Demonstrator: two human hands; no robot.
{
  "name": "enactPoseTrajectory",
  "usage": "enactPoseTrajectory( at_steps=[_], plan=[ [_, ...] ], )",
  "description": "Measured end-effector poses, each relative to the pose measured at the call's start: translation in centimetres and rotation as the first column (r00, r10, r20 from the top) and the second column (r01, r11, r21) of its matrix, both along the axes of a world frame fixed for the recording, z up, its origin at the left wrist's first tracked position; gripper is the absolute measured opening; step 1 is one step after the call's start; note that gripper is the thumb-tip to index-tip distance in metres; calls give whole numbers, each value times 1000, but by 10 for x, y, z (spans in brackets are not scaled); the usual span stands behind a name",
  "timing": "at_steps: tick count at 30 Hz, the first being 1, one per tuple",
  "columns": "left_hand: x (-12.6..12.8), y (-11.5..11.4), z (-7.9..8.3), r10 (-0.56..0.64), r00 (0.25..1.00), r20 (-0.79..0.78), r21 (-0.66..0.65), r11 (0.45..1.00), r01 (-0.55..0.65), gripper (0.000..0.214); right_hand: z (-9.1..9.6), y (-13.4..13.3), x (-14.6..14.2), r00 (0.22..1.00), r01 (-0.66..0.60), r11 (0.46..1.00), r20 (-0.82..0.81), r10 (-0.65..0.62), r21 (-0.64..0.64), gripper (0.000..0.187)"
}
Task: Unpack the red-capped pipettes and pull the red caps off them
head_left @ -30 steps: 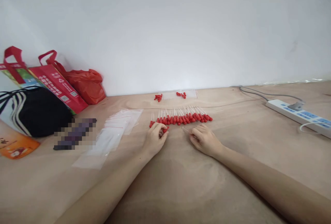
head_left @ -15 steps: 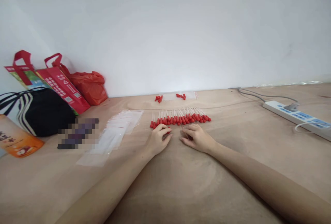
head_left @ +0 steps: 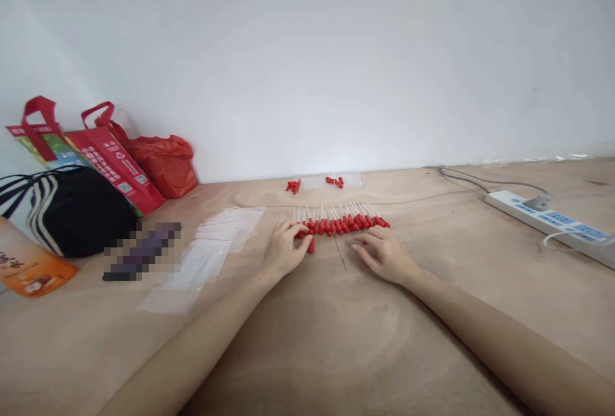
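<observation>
Glass droppers with red rubber bulbs lie side by side in a row, their thin clear tubes pointing away from me. My left hand is curled around the bulbs at the row's left end, thumb and fingers closing on them; its palm hides part of what it holds. By the thumb tip, one loose red bulb lies just in front of the row. A thin rod or tube rests on the table between my hands. My right hand lies at the right end, fingers bent and apart, holding nothing visible.
Behind the row, a clear bag lies near two small groups of red bulbs. Clear zip bags spread to the left. Farther left are a black bag, an orange pouch and red bags. A power strip is on the right.
My left hand has shifted slightly left and forward, over the row's left end. My right hand has moved right, leaving the thin rod exposed between my hands. The view has tilted slightly.
</observation>
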State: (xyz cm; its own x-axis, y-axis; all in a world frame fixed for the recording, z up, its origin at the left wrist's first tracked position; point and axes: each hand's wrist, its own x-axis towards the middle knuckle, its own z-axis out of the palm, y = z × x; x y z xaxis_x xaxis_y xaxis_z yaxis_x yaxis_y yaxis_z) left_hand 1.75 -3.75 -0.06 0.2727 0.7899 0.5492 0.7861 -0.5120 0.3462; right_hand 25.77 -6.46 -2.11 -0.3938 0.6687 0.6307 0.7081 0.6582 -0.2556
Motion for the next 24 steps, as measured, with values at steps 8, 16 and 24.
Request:
enactPoseTrajectory(
  at_steps=[8,16,24],
  plan=[
    [24,36,11,-37,941,-337,0,999,39,24,-5,10,28,997,72,996,0,-72,48,15],
    [18,25,7,-14,999,-37,116,993,18,16,-2,8,23,996,78,997,35,-79,27,15],
    [-11,-14,4,-86,935,344,-96,987,126,22,2,0,10,997,31,994,-66,-24,104,29]
  ],
)
